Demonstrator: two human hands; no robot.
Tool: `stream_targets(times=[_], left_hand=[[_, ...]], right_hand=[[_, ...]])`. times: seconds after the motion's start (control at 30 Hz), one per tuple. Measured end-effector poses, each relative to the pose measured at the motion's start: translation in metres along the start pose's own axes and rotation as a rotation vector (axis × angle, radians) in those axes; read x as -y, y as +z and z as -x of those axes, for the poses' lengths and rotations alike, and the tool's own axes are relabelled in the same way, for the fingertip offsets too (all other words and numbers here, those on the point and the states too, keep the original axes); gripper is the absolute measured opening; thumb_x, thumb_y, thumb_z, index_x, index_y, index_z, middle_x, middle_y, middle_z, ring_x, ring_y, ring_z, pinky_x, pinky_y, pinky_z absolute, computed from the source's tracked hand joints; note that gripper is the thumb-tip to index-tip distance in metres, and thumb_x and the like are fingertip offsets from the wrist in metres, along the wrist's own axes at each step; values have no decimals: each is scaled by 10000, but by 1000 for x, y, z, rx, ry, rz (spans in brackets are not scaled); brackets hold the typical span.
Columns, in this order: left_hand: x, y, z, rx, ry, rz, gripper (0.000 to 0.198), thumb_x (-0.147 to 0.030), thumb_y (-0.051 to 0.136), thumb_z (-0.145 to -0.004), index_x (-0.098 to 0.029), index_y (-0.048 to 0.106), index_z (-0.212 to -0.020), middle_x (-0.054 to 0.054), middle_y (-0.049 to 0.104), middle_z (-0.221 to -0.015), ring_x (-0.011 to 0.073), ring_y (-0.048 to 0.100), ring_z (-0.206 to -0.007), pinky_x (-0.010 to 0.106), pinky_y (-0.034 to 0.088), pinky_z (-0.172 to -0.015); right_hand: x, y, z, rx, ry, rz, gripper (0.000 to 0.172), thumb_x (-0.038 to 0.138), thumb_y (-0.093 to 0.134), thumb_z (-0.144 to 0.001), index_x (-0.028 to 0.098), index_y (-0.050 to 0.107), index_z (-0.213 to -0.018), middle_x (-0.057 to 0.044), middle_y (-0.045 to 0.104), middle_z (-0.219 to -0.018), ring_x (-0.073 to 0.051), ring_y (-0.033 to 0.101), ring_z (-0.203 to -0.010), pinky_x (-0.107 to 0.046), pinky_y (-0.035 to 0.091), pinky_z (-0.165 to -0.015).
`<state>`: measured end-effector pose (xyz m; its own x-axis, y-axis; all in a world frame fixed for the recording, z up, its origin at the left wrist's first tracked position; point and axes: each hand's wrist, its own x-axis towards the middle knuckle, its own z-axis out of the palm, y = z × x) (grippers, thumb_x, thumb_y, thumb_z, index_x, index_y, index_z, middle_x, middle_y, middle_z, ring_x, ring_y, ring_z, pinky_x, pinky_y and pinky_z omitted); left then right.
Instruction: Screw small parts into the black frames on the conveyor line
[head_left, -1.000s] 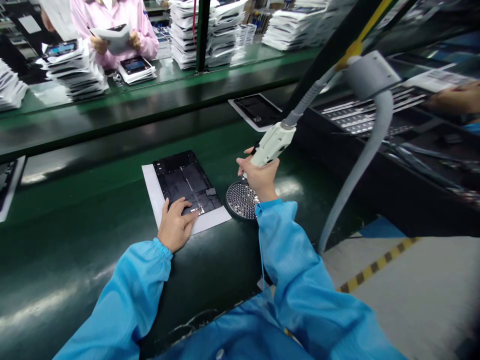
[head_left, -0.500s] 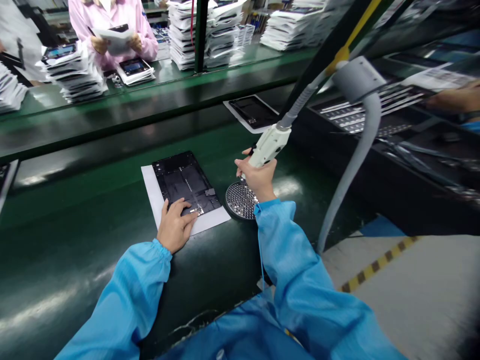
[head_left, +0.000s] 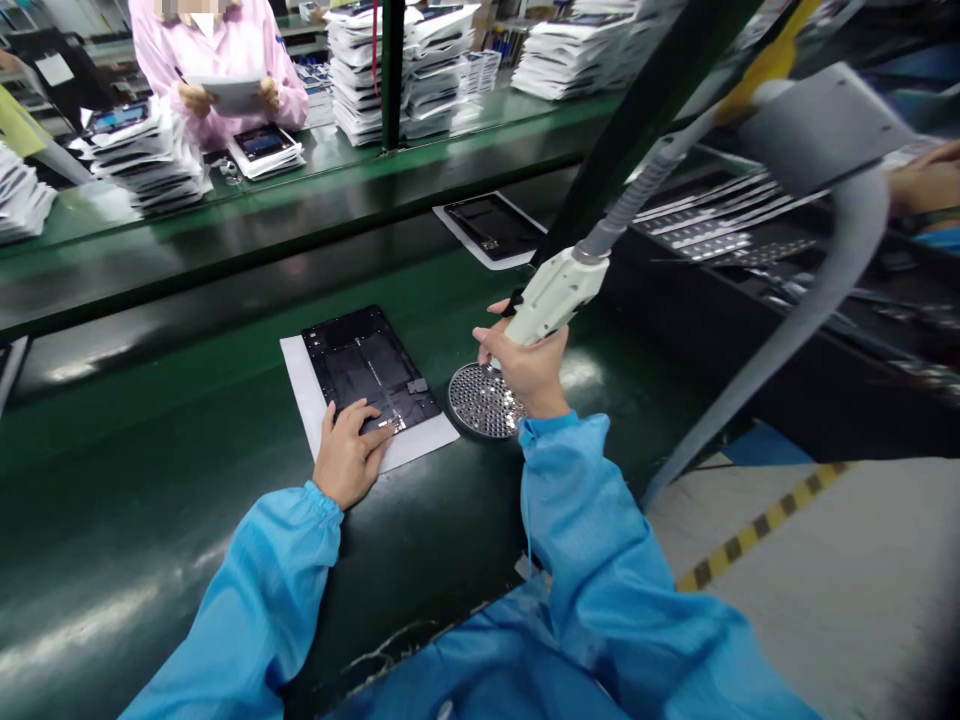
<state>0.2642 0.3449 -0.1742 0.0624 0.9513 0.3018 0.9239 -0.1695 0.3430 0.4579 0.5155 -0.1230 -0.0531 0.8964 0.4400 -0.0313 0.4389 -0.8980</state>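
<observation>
the right hand grips a pale grey powered screwdriver above a round perforated metal screw tray on the green conveyor belt, while the left hand lies flat, fingers spread, on a black rectangular back panel just beside the tray.

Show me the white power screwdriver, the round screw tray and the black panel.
white power screwdriver (head_left: 553, 293), head view, on its body.
round screw tray (head_left: 478, 403), head view, on its dotted face.
black panel (head_left: 360, 362), head view, on its middle.
</observation>
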Motion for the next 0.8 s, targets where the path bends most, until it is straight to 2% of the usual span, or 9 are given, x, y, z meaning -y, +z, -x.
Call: stream_targets(times=[0.3, 0.4, 0.47, 0.57, 0.7, 0.8], left_hand=[[5, -6, 1, -29, 16, 7, 219, -256, 532, -915, -250, 726, -1015, 84, 633, -1155, 281, 510, -1248, 592, 252, -1115], [-5, -9, 0, -94, 95, 4, 193, -243, 544, -912, -243, 726, -976, 67, 670, -1095, 260, 530, -1232, 563, 255, -1127], [-20, -7, -6, -133, 138, 12, 189, -231, 541, -914, -246, 726, -948, 55, 685, -1067, 248, 535, -1228, 548, 256, -1132], [-51, 8, -25, -149, 100, 53, 193, -250, 534, -923, -243, 726, -937, 60, 680, -1099, 255, 521, -1240, 545, 287, -1116], [-80, 38, -59, -127, -72, 140, 241, -348, 628, -867, -217, 702, -1056, 100, 611, -1250, 302, 474, -1278, 545, 369, -1068], [-86, 52, -74, -78, -126, 152, 200, -314, 651, -849, -214, 712, -1011, 97, 571, -1316, 310, 458, -1293, 573, 334, -1094]], right_hand=[[14, -4, 18, 88, 82, -26, 251, 219, 713, -668, 203, 608, -895, 92, 551, -448, -117, 509, -380, -322, 487, -484], [16, -3, 20, 106, 90, -39, 233, 207, 711, -673, 212, 612, -884, 89, 556, -451, -124, 518, -401, -357, 530, -564], [17, -2, 21, 109, 75, -42, 210, 186, 712, -674, 221, 610, -856, 86, 560, -449, -130, 528, -422, -386, 553, -654], [18, -1, 22, 130, 56, -56, 187, 160, 709, -667, 223, 603, -809, 85, 559, -437, -127, 528, -432, -395, 553, -726], [22, 1, 26, 186, 123, -131, 243, 204, 722, -661, 212, 611, -876, 89, 562, -448, -120, 520, -409, -340, 522, -578], [25, -1, 27, 238, 155, -191, 292, 238, 744, -649, 202, 616, -909, 83, 571, -470, -120, 524, -408, -312, 490, -506]])
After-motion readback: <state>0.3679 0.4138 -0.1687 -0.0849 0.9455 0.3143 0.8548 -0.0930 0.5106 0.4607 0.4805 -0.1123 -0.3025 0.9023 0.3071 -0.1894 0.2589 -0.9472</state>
